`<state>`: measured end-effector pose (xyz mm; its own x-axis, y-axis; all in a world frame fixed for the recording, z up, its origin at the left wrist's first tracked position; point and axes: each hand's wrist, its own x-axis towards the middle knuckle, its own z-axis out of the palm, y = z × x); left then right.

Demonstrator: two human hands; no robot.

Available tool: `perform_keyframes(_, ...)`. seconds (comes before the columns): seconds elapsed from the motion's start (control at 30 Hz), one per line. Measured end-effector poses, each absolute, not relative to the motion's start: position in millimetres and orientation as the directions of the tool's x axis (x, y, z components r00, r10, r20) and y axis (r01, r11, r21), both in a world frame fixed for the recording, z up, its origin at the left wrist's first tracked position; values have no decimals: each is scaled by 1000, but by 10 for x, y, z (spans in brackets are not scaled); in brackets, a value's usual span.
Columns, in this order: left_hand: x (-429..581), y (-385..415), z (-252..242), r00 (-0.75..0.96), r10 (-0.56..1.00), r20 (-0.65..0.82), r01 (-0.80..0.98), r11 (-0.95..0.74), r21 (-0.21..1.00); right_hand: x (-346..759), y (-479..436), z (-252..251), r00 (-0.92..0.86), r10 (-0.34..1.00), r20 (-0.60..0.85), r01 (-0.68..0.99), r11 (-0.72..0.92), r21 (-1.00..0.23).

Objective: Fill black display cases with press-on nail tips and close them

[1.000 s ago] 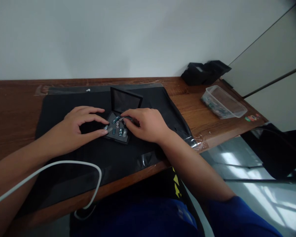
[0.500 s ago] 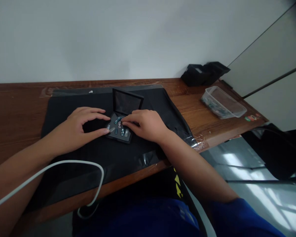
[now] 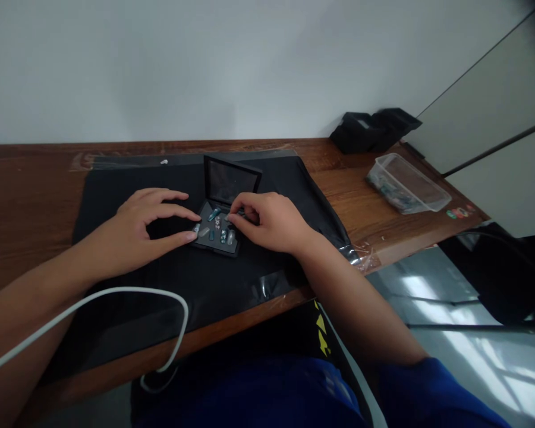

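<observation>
A small black case (image 3: pixel 216 242) lies on the black mat with its lid (image 3: pixel 232 182) raised. Several press-on nails, teal, silvery and patterned, are spread over its grey inner base; one teal nail (image 3: pixel 214 214) lies near the hinge. At the case's left edge is my left hand (image 3: pixel 149 223), thumb and fingers spread, fingertips touching the edge beside a pale nail (image 3: pixel 197 228). My right hand (image 3: pixel 271 223) reaches over the case's right side, thumb and forefinger pinched on a small pale press-on nail (image 3: pixel 227 217), mostly hidden by the fingertips.
A clear plastic tub (image 3: pixel 408 184) with small packets stands on the wooden table at the right. Black bins (image 3: pixel 374 129) sit behind it against the wall. A white cable (image 3: pixel 129 290) loops across the front of the mat (image 3: pixel 160 306), near my left forearm.
My right hand has shifted slightly right, from beside the patterned nail toward the case's right side, still pinched. My left hand stays at the left edge.
</observation>
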<state>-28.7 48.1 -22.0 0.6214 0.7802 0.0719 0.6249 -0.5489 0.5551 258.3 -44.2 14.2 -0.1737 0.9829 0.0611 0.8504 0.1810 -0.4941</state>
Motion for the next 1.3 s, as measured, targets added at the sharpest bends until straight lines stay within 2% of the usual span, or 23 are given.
perform_keyframes(0.3, -314, 506, -320, 682, 727, 86, 576, -606, 549, 2606, -450, 178, -205, 978, 33, 870, 198, -452)
perform_keyframes(0.53, -314, 483, -317, 689, 721, 74, 583, -611, 535, 2596, -457, 178, -250, 968, 29, 846, 233, -479)
perform_keyframes(0.8, -351, 500, -337, 659, 739, 137, 570, -610, 550, 2707, -470, 220, -144, 986, 81, 851, 165, -498)
perform_keyframes(0.97, -356, 514, -346, 669, 737, 99, 583, -603, 544, 2732, -473, 230, -168, 985, 32, 846, 161, -509)
perform_keyframes(1.3, -363, 497, -369, 691, 718, 84, 560, -604, 567, 2677, -460, 195, -120, 992, 34, 854, 121, -505)
